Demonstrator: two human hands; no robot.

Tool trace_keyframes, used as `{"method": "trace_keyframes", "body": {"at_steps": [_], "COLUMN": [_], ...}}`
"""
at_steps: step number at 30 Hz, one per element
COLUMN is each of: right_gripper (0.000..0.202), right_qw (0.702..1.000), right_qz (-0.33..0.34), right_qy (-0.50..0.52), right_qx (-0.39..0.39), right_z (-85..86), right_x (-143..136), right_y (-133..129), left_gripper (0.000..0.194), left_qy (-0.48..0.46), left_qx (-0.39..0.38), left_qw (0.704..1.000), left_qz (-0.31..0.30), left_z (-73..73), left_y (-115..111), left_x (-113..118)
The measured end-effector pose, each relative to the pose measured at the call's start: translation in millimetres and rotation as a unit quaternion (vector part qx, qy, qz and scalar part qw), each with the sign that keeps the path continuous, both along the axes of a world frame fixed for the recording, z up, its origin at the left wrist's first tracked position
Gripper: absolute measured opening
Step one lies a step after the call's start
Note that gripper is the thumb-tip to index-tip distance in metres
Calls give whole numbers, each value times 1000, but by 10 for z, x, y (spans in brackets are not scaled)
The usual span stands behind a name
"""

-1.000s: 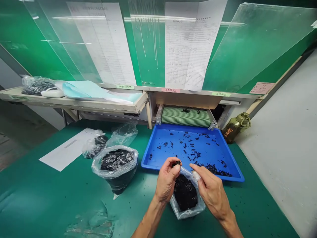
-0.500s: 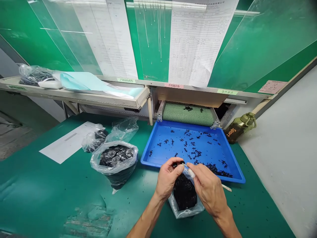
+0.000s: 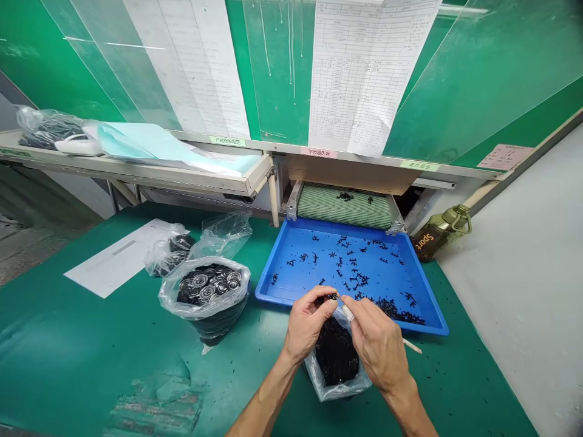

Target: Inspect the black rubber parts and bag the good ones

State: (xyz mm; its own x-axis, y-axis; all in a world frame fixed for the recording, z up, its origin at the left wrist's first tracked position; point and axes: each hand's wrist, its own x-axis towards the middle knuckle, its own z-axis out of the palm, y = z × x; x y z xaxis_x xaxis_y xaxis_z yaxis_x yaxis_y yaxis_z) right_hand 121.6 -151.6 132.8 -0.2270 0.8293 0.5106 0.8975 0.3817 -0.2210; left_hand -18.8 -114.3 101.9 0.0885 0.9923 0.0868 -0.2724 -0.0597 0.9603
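My left hand (image 3: 306, 321) is closed, pinching a small black part (image 3: 331, 296) between thumb and fingers. The part's exact shape is too small to make out. My right hand (image 3: 377, 340) grips a thin pale stick (image 3: 412, 346), whose back end sticks out beyond the palm. Its front end meets the black part at the left fingertips. Something white (image 3: 347, 312) shows at the right thumb, a wrap or part of the stick; I cannot tell which. Below both hands stands an open clear plastic bag (image 3: 337, 391) filled with small black pieces (image 3: 336, 355).
A blue tray (image 3: 268, 285) with scattered black bits lies beyond my hands, under a green conveyor belt (image 3: 344, 206). To the left stands a bag of black rings (image 3: 212, 285), near a tied bag (image 3: 168, 252) and white paper (image 3: 109, 258). A bottle (image 3: 441, 233) is at right.
The view has shifted slightly. Fingers of my left hand have turned the black part a little, and the stick's front end stays against it.
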Motion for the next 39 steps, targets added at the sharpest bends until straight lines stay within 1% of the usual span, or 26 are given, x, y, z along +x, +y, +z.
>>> {"method": "trace_keyframes", "body": {"at_steps": [5,7,9,12,15,18,21,24,26,28,31,34,37,39], "right_gripper": [31,31,33,37,37,33,31,34,38,39,39,39,36,33], "right_qw": [998,997,997,991,977,959,949,955,963,969,974,975,971,966], "right_qz": [-45,-55,-60,-51,-36,-43,-55,-106,-152,-170,-154,-134,-114,-111], "right_qy": [-4,8,41,120,192,234,251,226,183,137,106,123,169,204], "right_qx": [47,50,40,-12,-84,-152,-183,-161,-127,-113,-130,-132,-122,-116], "right_z": [-92,-133,-173,-210,-209,-215,-286,-420,-516,-600,-698,-756,-743,-682], "right_x": [-123,-155,-162,-130,-87,-66,-32,79,199,335,525,686,826,913], "right_y": [22,47,81,139,205,294,414,543,622,692,784,898,1107,1320], "left_gripper": [19,18,18,17,16,17,22,27,31,33,35,33,30,31], "left_qy": [-45,-66,-81,-99,-115,-124,-120,-107,-94,-90,-115,-146,-167,-175], "left_qx": [-19,-35,-49,-50,-49,-61,-94,-127,-145,-161,-175,-170,-158,-162], "left_qw": [999,997,995,993,992,990,988,986,984,982,977,974,973,970], "left_qz": [20,32,44,46,34,17,14,26,36,39,33,21,24,53], "left_z": [-8,-6,-13,-54,-126,-203,-270,-331,-372,-410,-448,-443,-420,-431], "left_y": [15,43,81,140,196,259,344,442,500,544,583,619,699,784], "left_x": [66,107,151,211,263,307,335,331,314,295,272,214,51,-112]}}
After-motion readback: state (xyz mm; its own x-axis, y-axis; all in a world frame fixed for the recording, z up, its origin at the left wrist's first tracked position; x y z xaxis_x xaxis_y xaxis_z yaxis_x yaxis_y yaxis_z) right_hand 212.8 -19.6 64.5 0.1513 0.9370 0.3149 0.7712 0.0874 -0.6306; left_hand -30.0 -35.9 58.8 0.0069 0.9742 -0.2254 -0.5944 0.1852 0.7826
